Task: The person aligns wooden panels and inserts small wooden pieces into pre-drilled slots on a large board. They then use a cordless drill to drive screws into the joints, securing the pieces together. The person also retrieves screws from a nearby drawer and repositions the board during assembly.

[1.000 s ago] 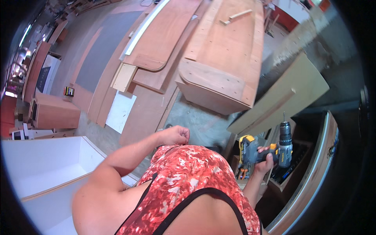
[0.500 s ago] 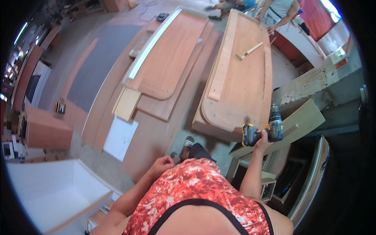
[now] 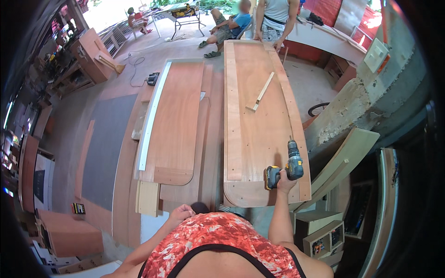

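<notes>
My right hand (image 3: 286, 182) grips a yellow-and-black cordless drill (image 3: 294, 162) by its handle, the bit pointing away from me. The drill is over the near right part of a long wooden panel (image 3: 257, 134) with one rounded near corner and strips along its edges. Whether the bit touches the wood I cannot tell. On that panel lies a small T-shaped wooden piece (image 3: 263, 92). Close to my body, my left hand (image 3: 182, 212) is closed with curled fingers; whatever may be in it is hidden. It is nearest a short pale board (image 3: 147, 198).
A second rounded panel (image 3: 178, 125) with a white strip lies to the left on stacked sheets. Across the right panel stands a person (image 3: 276, 21), hands at its far end; another person (image 3: 238, 23) sits beyond. A concrete post (image 3: 357, 102) and leaning boards (image 3: 345, 157) border the right.
I have moved nearer the right panel, and my view has turned up and to the right. The drill has come from beside the panel's near end to over it, still in my right hand.
</notes>
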`<state>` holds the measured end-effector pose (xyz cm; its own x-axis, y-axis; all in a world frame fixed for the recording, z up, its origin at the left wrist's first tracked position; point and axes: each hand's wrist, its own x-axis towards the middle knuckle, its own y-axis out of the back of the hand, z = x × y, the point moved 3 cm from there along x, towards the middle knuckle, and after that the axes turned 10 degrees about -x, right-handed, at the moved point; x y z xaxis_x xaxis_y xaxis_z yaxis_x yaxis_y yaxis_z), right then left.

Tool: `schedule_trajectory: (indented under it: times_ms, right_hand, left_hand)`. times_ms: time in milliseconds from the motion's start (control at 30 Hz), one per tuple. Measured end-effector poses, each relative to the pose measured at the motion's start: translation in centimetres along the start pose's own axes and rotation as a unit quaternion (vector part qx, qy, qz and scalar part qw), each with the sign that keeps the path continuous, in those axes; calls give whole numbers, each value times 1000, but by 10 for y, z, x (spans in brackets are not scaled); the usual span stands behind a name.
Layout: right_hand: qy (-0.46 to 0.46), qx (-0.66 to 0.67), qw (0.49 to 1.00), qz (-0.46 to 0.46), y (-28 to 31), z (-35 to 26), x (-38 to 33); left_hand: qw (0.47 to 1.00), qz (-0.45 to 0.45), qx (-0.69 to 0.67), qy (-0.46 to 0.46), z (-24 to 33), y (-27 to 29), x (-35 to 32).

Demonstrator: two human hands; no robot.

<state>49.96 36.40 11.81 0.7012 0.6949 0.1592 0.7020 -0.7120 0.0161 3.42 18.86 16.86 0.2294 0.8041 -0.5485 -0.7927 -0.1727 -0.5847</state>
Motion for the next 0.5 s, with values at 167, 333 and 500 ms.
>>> schedule_trajectory:
  times_ms: [167, 333, 500]
  right_hand:
    - [-4, -56, 998, 9, -28, -10, -4]
    - [2, -93, 995, 30, -31, 15, 1]
    - [1, -165, 985, 50, -44, 15, -5]
  left_hand:
    - [998, -37, -29, 42, 61, -19, 49]
    - [981, -70, -87, 158, 110, -55, 116]
    - [962, -87, -117, 229, 155, -68, 213]
